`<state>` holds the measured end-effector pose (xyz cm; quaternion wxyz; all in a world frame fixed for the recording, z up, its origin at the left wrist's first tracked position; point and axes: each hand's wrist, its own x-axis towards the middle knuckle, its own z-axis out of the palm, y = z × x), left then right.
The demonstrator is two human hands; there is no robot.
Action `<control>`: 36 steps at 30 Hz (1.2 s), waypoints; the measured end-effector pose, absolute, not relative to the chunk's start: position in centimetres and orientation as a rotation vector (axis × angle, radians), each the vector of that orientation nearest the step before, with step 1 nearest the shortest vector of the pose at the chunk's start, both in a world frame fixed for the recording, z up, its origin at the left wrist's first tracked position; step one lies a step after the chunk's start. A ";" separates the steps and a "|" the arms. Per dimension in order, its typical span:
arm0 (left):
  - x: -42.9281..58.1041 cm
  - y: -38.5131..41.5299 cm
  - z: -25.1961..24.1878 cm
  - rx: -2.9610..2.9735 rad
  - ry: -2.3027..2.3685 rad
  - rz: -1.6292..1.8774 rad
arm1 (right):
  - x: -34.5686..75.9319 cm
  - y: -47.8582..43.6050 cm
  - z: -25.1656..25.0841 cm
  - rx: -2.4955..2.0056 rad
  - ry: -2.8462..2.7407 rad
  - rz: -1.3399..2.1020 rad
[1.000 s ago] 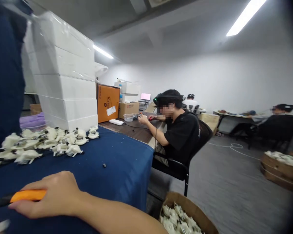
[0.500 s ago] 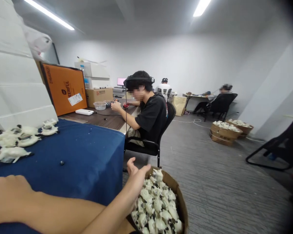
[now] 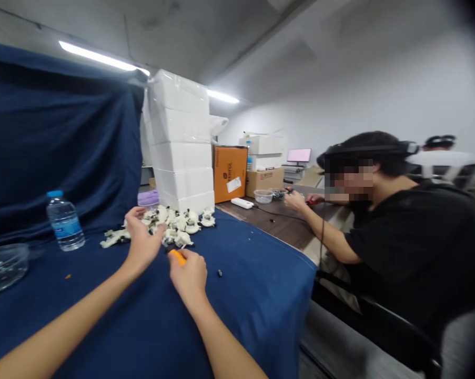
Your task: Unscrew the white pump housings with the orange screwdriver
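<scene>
My left hand (image 3: 142, 237) reaches toward a pile of off-white plastic parts (image 3: 192, 223) on the blue cloth (image 3: 256, 284). Its fingers and thumb are spread, with nothing visible between them. In my right hand (image 3: 190, 275) is an orange-handled tool (image 3: 177, 257), its dark end pointing toward the pile; the kind of tool cannot be made out. The parts are rounded, with black and clear pieces on them, and some lie hidden behind my left hand. A small black piece (image 3: 220, 273) rests on the cloth to the right of my right hand.
On the left stand a water bottle (image 3: 66, 223) and a clear round container (image 3: 4, 268). White boxes (image 3: 184, 158) rise behind the pile, beside an orange box (image 3: 231, 171). A co-worker (image 3: 403, 237) sits at the brown table (image 3: 279, 223) on the right.
The view has swung left from the floor carton of white parts to the table. My left hand has moved from above that carton to the pile. The orange-handled tool has come into sight.
</scene>
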<state>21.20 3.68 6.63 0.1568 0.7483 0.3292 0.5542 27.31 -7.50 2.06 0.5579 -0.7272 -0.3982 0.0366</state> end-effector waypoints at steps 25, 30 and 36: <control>16.0 16.8 0.0 2.744 0.984 0.895 | 29.6 -4.6 1.1 -1.157 -0.510 0.464; 13.2 16.6 0.0 2.420 0.871 1.074 | 29.6 -4.8 1.4 -1.181 -0.502 0.475; 10.9 16.1 -0.2 1.716 0.796 1.298 | 29.6 -4.8 1.5 -1.204 -0.530 0.526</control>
